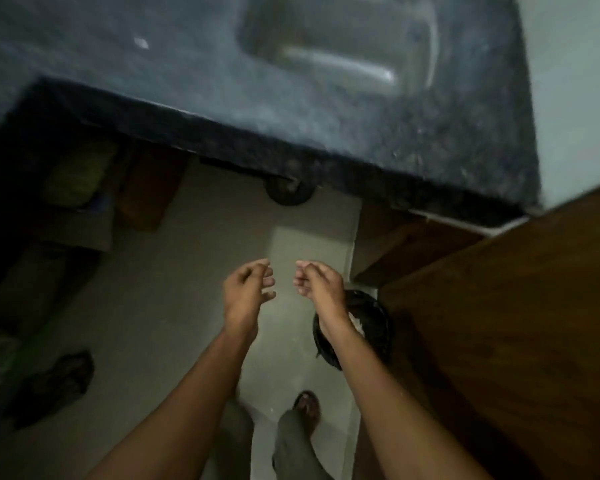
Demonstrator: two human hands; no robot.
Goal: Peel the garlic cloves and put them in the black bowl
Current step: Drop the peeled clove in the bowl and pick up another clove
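Observation:
Both my hands are held out side by side above the floor, a small gap between them. My left hand [248, 287] has loosely curled fingers and I see nothing in it. My right hand [317, 282] is curled the same way, palm toward the left hand, and also looks empty. Below my right forearm a round black container [373, 327] stands on the floor, with whitish papery scraps inside. Whether it is the black bowl I cannot tell. No garlic cloves show. The view is blurred.
A dark speckled stone counter [326, 133] spans the top, with a steel sink [340, 46] set in it and a small white bit [141, 43] on its left. A brown wooden panel [499, 323] fills the right. My sandalled foot [307, 407] and dark footwear [56, 386] are on the tiled floor.

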